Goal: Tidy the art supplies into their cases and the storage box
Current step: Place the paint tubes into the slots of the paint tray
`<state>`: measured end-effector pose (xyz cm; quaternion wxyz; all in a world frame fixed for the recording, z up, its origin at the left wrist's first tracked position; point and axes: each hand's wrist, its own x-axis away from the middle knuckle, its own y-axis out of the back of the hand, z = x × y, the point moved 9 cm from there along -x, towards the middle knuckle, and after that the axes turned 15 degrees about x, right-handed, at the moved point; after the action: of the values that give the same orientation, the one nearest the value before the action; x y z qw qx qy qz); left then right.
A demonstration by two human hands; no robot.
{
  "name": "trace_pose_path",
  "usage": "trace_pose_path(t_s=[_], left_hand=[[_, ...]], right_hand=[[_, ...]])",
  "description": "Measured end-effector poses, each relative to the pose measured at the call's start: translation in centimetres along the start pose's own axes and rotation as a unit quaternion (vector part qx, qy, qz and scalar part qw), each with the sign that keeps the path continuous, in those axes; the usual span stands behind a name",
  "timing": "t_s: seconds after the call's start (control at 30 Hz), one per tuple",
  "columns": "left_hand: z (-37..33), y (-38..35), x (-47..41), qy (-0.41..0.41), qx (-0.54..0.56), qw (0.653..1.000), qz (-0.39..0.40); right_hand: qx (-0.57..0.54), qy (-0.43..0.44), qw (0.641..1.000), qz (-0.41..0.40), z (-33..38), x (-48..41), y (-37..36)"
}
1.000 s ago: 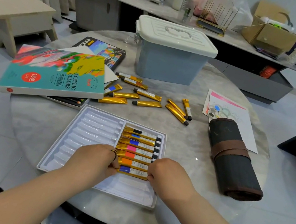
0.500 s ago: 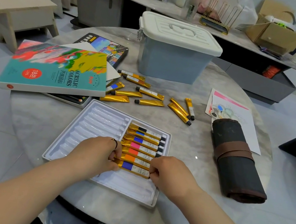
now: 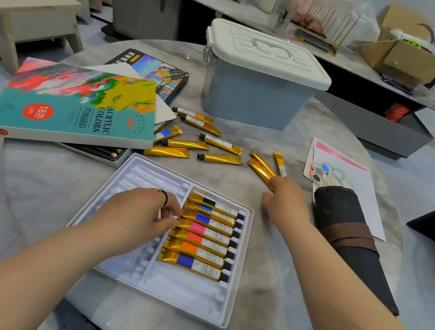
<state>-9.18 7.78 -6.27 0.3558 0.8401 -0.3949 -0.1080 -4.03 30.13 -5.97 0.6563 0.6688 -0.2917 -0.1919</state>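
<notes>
A white plastic tray (image 3: pixel 134 177) lies on the round marble table with several gold paint tubes (image 3: pixel 207 237) slotted into its right half. My left hand (image 3: pixel 143 213) rests on the tray, fingertips against the tails of the upper tubes. My right hand (image 3: pixel 284 201) is out past the tray's right corner, its fingers touching the near ends of two loose gold tubes (image 3: pixel 261 166). More loose tubes (image 3: pixel 220 159) are scattered behind the tray. The lidded blue storage box (image 3: pixel 252 99) stands at the back.
The acrylic-colours box lid (image 3: pixel 77 108) lies at the left over a tray of pencils (image 3: pixel 98 151), with a dark pencil box (image 3: pixel 157 69) behind it. A rolled dark brush case (image 3: pixel 347 236) and painted paper sheets (image 3: pixel 338 167) lie at the right.
My right hand left the lowest tube in the tray and moved up and right to the loose tubes. My left hand shifted up along the tube tails.
</notes>
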Motion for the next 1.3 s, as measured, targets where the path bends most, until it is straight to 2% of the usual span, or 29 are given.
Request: trace_pose_path(t_s=[0.1, 0.3, 0.4, 0.5, 0.6, 0.67, 0.8, 0.9, 0.97, 1.03, 1.1, 1.17, 1.2, 1.3], left_hand=[[0.5, 0.6, -0.1, 0.0, -0.004, 1.0, -0.017], [1.0, 0.7, -0.5, 0.0, -0.016, 1.0, -0.018], [0.6, 0.6, -0.5, -0.003, -0.019, 1.0, -0.019], [-0.2, 0.7, -0.1, -0.013, -0.016, 0.999, -0.025], [-1.0, 1.4, 0.4, -0.041, -0.022, 0.997, -0.062], [-2.3, 2.2, 1.4, -0.101, -0.023, 0.989, -0.106], [-5.4, 1.1, 3.6, -0.267, -0.095, 0.951, -0.12], [-6.2, -0.3, 4.8, -0.322, -0.1, 0.937, -0.096], [-6.2, -0.8, 5.3, -0.329, -0.106, 0.935, -0.08], [-6.4, -1.3, 6.1, -0.338, -0.132, 0.929, -0.066], [-5.7, -2.1, 6.3, -0.318, -0.163, 0.933, -0.048], [-4.4, -3.6, 6.0, -0.287, -0.184, 0.94, -0.007], [-4.1, -4.0, 5.9, -0.29, -0.198, 0.936, -0.012], [-3.9, -4.6, 5.5, -0.282, -0.213, 0.935, -0.016]], right_hand=[[0.054, -0.035, 0.998, -0.026, -0.9, -1.7, -0.1], [0.082, -0.053, 0.995, -0.003, -1.3, -3.0, -1.0], [0.05, -0.056, 0.997, 0.024, -1.5, -2.4, -1.2], [-0.09, -0.051, 0.994, 0.038, -1.7, -1.0, -0.4], [-0.314, -0.032, 0.943, 0.102, -1.0, 1.9, 0.2], [-0.4, -0.002, 0.901, 0.17, 0.4, 4.8, 0.3], [-0.452, 0.047, 0.844, 0.284, 3.3, 11.2, -0.8], [-0.488, 0.057, 0.807, 0.326, 4.4, 14.5, -2.2], [-0.5, 0.067, 0.791, 0.347, 4.8, 15.9, -2.8], [-0.497, 0.066, 0.8, 0.33, 4.5, 16.5, -3.0], [-0.447, 0.069, 0.851, 0.267, 3.7, 16.2, -2.9], [-0.337, 0.1, 0.918, 0.183, 3.3, 15.9, -2.6], [-0.278, 0.122, 0.942, 0.142, 3.4, 15.7, -2.3], [-0.143, 0.179, 0.972, 0.057, 4.3, 15.8, -1.6]])
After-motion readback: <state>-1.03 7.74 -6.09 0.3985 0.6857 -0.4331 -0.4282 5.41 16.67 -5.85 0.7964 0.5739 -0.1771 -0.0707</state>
